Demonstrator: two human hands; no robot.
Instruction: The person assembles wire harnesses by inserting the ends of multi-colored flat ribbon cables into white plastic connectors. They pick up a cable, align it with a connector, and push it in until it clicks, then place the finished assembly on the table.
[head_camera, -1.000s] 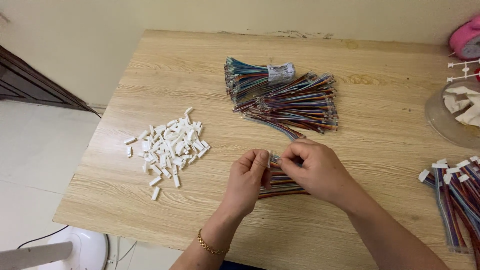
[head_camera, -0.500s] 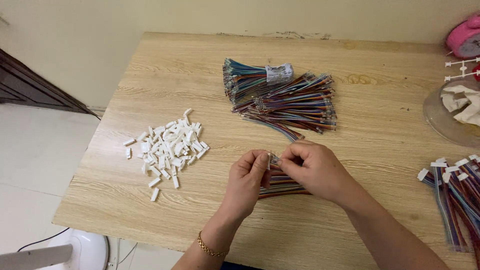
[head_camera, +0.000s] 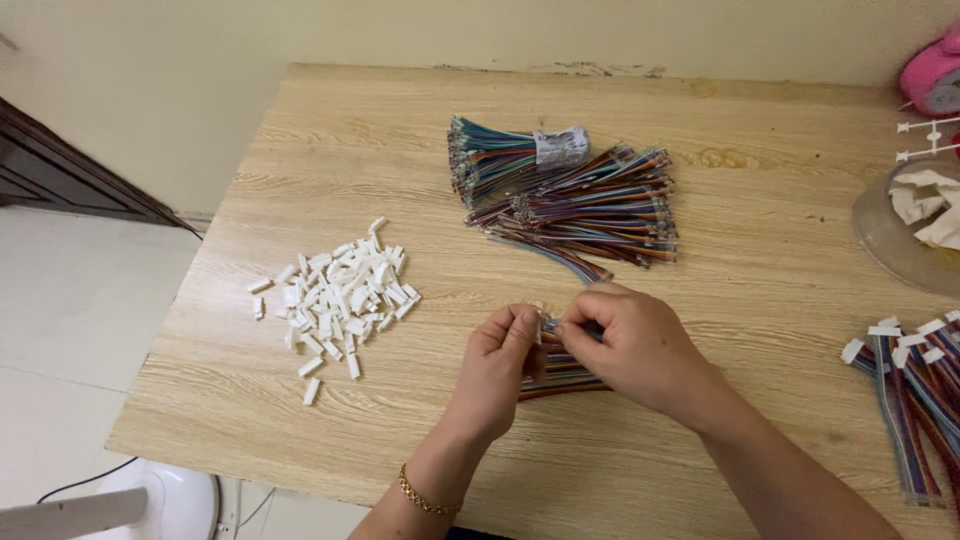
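Note:
My left hand and my right hand meet over the front middle of the wooden table. Between their fingertips they pinch the end of a short multicoloured ribbon cable, which trails under both palms. A small white piece shows at the pinch point; I cannot tell which hand holds it. A scatter of several small white plastic connector housings lies to the left of my left hand. A big pile of loose multicoloured cables lies behind my hands.
Cables with white housings fitted lie at the right edge. A clear bowl with white scraps stands at the far right, a pink object behind it. The table's left edge drops to a white floor with a white fan base.
My hands hold almost the same place. The fingertips have shifted slightly at the cable end. The piles have not moved.

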